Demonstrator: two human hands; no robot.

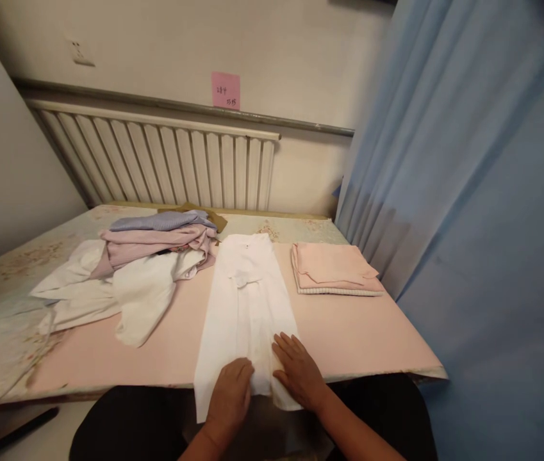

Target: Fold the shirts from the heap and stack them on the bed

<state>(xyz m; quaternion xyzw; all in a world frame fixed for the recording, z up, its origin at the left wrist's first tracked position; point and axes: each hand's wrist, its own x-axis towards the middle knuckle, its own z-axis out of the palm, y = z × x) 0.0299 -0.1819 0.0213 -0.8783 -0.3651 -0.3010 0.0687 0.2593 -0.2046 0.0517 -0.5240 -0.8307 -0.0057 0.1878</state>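
A white garment [247, 320] lies lengthwise down the lower middle of the frame, its far end on the pink sheet [362, 342] that covers part of a flower-patterned table [12, 282], its near end hanging over the front edge between the person's dark-clad knees [122, 426]. The right hand [298, 372] lies on the garment's right side near that edge, its grip released, fingers stretched out over the fabric. The left hand [230, 392] is on the near part, left of centre, its fingers bent; whether its grip pinches the fabric I cannot tell. At centre left sits a loose heap, with blue cloth [161, 221] on top of crumpled pink cloth [156, 246] and white cloth [144, 294] spilling toward the front. Right of centre, a folded pink cloth [332, 262] rests on a pale ribbed cloth [343, 292]. A radiator [170, 160] runs along the wall at upper left, below a pink note [226, 90], and a blue curtain [425, 160] fills the right side.
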